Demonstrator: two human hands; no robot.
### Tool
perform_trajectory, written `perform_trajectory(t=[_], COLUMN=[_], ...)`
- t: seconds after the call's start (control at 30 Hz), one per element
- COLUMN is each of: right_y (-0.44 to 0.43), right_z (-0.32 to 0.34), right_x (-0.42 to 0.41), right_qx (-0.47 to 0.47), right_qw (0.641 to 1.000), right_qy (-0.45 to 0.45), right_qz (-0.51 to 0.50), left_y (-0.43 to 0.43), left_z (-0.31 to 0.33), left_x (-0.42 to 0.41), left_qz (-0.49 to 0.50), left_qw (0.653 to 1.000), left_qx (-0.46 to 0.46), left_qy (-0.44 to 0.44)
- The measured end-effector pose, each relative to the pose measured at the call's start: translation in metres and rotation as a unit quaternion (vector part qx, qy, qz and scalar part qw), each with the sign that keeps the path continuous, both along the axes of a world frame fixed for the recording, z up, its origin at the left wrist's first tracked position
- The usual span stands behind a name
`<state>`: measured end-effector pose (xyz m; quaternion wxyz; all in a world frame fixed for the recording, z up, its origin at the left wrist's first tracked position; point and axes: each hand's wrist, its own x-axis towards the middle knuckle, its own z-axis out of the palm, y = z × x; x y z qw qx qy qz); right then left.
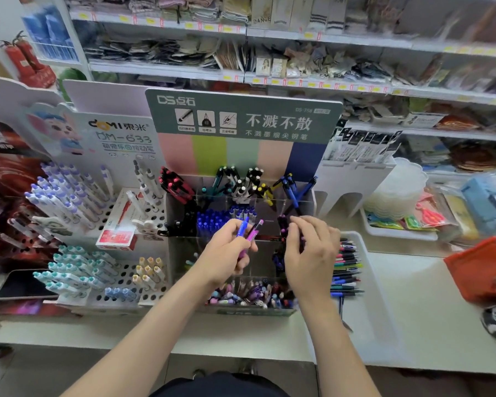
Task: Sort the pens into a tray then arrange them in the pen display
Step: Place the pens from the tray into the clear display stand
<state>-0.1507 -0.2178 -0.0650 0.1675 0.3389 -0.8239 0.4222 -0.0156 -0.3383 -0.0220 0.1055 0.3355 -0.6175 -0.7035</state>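
My left hand (229, 247) grips two pens, a purple pen (254, 232) and a blue one (243, 226), above the clear pen display (184, 207). My right hand (312, 253) reaches with curled fingers into a middle compartment, around dark purple pens (283, 224); whether it holds one is unclear. The display's back row holds black-pink, teal, black-white, yellow and blue pens. A row of blue pens (212, 222) stands behind my left hand. The white tray (381, 296) at the right holds several mixed pens (347, 267) lying side by side.
A perforated white pen stand (109, 213) with lilac and teal pens is at the left, with a red box (118, 233) on it. A phone (20, 285) lies at the far left. Store shelves rise behind. An orange bag (481, 267) sits at the right.
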Motion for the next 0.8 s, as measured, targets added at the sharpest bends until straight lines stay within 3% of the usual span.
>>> perform_trajectory(t=[0.13, 0.23, 0.33, 0.43, 0.5, 0.57, 0.7, 0.8], right_y=[-0.003, 0.0, 0.004, 0.009, 0.012, 0.013, 0.009, 0.005], right_z=[0.024, 0.028, 0.04, 0.051, 0.049, 0.041, 0.008, -0.009], right_x=[0.033, 0.029, 0.012, -0.004, -0.016, -0.027, -0.044, -0.043], right_qx=[-0.058, -0.071, -0.187, -0.279, -0.247, -0.187, 0.01, 0.077], right_qw=[0.955, 0.93, 0.939, 0.947, 0.966, 0.982, 0.993, 0.993], right_qy=[-0.267, -0.335, -0.283, -0.146, -0.033, 0.027, 0.0, 0.054], right_qz=[0.117, 0.135, 0.049, -0.054, -0.074, -0.026, 0.119, 0.074], left_y=[0.007, 0.011, 0.009, 0.007, 0.006, 0.006, 0.006, 0.006], left_z=[-0.002, -0.003, -0.011, -0.02, -0.021, -0.018, -0.015, -0.017], left_x=[-0.004, -0.007, -0.009, -0.009, -0.01, -0.011, -0.014, -0.012], left_qz=[-0.039, -0.054, -0.037, -0.008, 0.002, 0.006, 0.004, 0.011], left_qw=[0.999, 0.997, 0.993, 0.991, 0.993, 0.996, 0.999, 0.999], left_qx=[-0.023, -0.059, -0.115, -0.137, -0.118, -0.085, -0.039, -0.034], left_qy=[0.011, 0.015, -0.002, -0.011, -0.012, -0.013, -0.017, -0.022])
